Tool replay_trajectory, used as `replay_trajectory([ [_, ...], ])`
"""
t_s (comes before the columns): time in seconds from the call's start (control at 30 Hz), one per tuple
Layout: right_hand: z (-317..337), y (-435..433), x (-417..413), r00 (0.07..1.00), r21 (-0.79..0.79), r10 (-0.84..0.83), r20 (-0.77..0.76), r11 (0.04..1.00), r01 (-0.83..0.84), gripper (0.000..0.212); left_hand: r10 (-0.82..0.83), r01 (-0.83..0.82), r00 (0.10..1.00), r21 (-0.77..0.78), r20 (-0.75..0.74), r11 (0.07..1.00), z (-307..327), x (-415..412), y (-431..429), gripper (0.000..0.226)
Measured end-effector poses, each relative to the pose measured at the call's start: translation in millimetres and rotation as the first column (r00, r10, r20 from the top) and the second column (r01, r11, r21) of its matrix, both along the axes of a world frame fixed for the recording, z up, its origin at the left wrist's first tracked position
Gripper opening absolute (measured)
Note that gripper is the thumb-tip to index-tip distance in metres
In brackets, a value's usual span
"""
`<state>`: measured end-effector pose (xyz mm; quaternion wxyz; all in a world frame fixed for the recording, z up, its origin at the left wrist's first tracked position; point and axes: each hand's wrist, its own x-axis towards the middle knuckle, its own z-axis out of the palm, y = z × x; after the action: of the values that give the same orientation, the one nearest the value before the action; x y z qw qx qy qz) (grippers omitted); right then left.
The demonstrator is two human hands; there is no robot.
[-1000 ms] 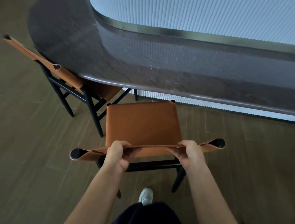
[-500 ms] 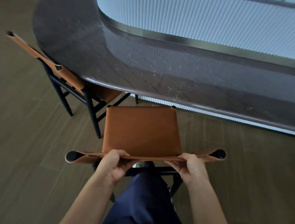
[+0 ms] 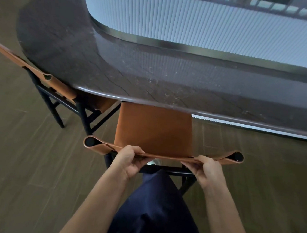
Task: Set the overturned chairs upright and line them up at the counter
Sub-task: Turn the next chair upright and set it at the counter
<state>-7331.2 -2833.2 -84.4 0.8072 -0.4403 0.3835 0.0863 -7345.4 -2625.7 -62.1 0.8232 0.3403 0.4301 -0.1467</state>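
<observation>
While both chairs stand upright, only the left chair (image 3: 59,90), at the left of the frame, is fully tucked in. Its seat goes under the counter (image 3: 116,67) where the dark top curves, and its tan back faces outward on black legs.

Lower centre, the left hand (image 3: 129,162) grips the back sling (image 3: 164,155) of the held chair (image 3: 154,129), with fingers curled over the top edge and thumb beneath. A 2-handed hold on this strap probably gives even steering for a slide toward the counter.

The held chair has a flat tan leather seat whose front edge lies just beneath the counter lip. Its sagging sling is looped round 2 black post ends on a black frame. It stands just beside the left chair, roughly square to the counter edge; whether the 2 touch cannot be told.

Right of centre, the right hand (image 3: 209,173) grips the same sling in mirror fashion, fingers folded over it. Between the forearms, a leg (image 3: 156,208) in dark trousers is close behind the rear rail, perhaps to help the push. Wood-look floor (image 3: 17,160) fills the rest.
</observation>
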Motion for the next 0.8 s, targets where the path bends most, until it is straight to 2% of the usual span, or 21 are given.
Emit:
replay_trajectory([
  [0.1, -0.7, -12.6, 9.5, 0.999, -0.015, -0.048, 0.004, 0.999, 0.048, 0.015, -0.058, 0.059, 0.998, -0.017, 0.024, 0.998, -7.0, 17.4, -12.1, 0.023],
  [0.37, -7.3, -51.0, 55.1, 0.988, -0.043, -0.15, -0.037, 0.988, 0.148, 0.014, -0.092, 0.102, 0.992, -0.12, 0.085, 0.988, -27.6, 71.2, -46.5, 0.027],
  [0.6, -25.3, -87.3, 95.1, 0.976, -0.032, -0.2, -0.09, 0.98, 0.197, 0.021, -0.184, 0.2, 0.975, -0.12, 0.127, 0.972, -46.5, 108.6, -81.6, 0.032],
  [0.8, -35.1, -122.6, 127.3, 0.964, 0.014, -0.239, -0.119, 0.97, 0.243, 0.02, -0.164, 0.181, 0.978, -0.145, 0.126, 0.973, -54.0, 145.3, -123.5, 0.033],
])
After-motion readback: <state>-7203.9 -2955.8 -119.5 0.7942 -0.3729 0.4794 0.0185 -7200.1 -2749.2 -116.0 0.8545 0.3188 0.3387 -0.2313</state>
